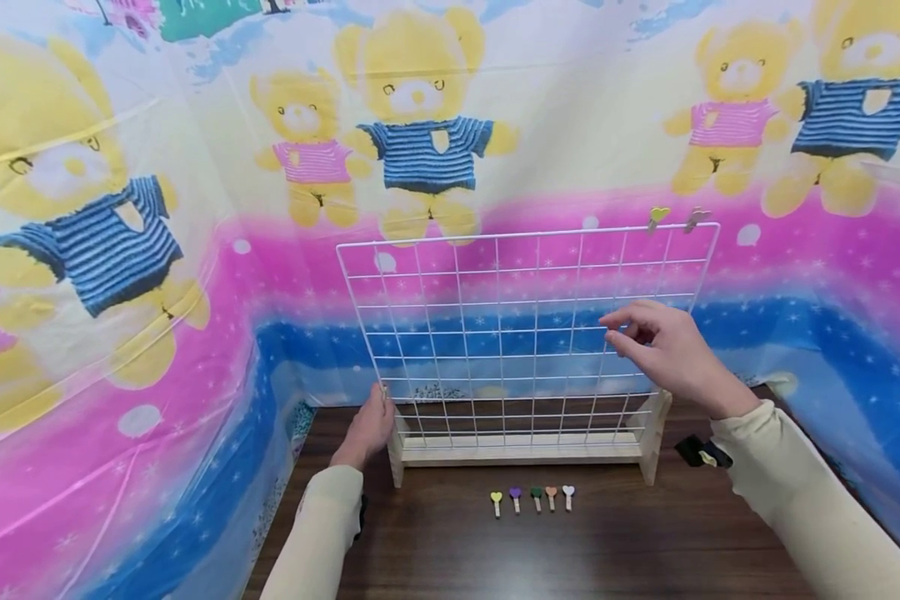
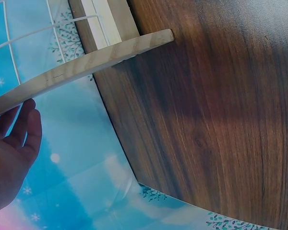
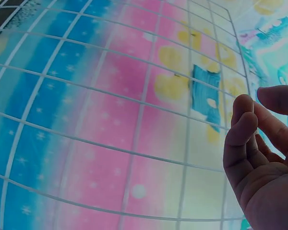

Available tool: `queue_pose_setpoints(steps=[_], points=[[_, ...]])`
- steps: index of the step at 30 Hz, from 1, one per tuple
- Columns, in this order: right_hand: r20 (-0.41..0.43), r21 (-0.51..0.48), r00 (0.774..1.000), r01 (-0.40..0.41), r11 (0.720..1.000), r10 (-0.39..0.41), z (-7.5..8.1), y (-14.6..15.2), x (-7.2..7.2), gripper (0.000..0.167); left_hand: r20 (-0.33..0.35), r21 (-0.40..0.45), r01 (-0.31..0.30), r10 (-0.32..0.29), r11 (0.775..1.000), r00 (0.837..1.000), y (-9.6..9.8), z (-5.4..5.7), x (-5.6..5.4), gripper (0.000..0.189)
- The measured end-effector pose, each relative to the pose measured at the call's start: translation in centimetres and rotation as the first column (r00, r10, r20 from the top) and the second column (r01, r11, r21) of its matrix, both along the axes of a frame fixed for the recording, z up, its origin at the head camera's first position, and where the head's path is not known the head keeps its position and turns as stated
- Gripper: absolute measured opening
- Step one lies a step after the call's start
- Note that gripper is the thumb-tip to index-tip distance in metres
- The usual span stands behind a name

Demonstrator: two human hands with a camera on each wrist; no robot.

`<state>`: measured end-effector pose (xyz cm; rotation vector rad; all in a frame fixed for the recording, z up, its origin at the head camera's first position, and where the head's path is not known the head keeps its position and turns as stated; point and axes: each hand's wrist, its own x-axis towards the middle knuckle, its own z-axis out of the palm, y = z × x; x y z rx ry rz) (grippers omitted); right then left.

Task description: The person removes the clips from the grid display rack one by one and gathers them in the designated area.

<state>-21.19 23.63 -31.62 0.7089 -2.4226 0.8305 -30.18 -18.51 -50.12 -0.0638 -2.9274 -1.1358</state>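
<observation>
A white wire grid panel (image 1: 536,332) stands upright in a wooden stand (image 1: 521,450). My left hand (image 1: 369,427) touches the left wooden side piece (image 2: 62,74) from outside, its fingers fairly straight in the left wrist view. In front of the grid's right part, my right hand (image 1: 663,348) is raised with loosely bent fingers. Thumb and forefinger are apart, and I see nothing between them in the right wrist view. Clipped on the top wire near the right corner are a yellow heart clothespin (image 1: 657,217) and a pale pinkish-brown clothespin (image 1: 696,218).
On the dark wooden table (image 1: 585,554), in front of the stand, several small heart clothespins lie in a row: yellow (image 1: 497,503), purple (image 1: 516,498), green (image 1: 537,497), orange (image 1: 551,497) and white (image 1: 568,497). A bear-print cloth (image 1: 217,167) hangs around the table's back and sides.
</observation>
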Motion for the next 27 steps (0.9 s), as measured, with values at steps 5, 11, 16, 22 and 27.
queue_pose_setpoints(steps=[5, 11, 16, 22, 27], points=[[-0.038, -0.006, 0.999, -0.006, 1.000, 0.006, 1.4, 0.0, 0.1, 0.018, -0.001, 0.009, -0.004, 0.004, 1.000, 1.000, 0.1, 0.1, -0.1, 0.017], [-0.049, -0.011, 0.999, 0.005, 1.000, -0.006, 2.7, 0.3, 0.0, 0.017, 0.001, 0.008, -0.009, 0.009, 1.000, 1.000, 0.2, 0.1, 0.0, 0.019], [-0.053, -0.019, 0.998, 0.026, 0.999, -0.027, 4.0, 0.9, -0.5, 0.018, -0.005, 0.005, -0.009, 0.009, 1.000, 1.000, 0.2, 0.2, 0.0, 0.016], [-0.034, -0.063, 0.996, 0.084, 0.994, -0.087, 5.4, 1.7, -1.0, 0.018, -0.003, 0.005, -0.005, 0.005, 1.000, 1.000, 0.1, 0.1, 0.0, 0.019], [-0.050, -0.106, 0.993, 0.101, 0.989, -0.107, 6.6, 2.5, -1.4, 0.021, -0.010, 0.000, -0.006, 0.006, 1.000, 1.000, 0.1, 0.1, -0.1, 0.019]])
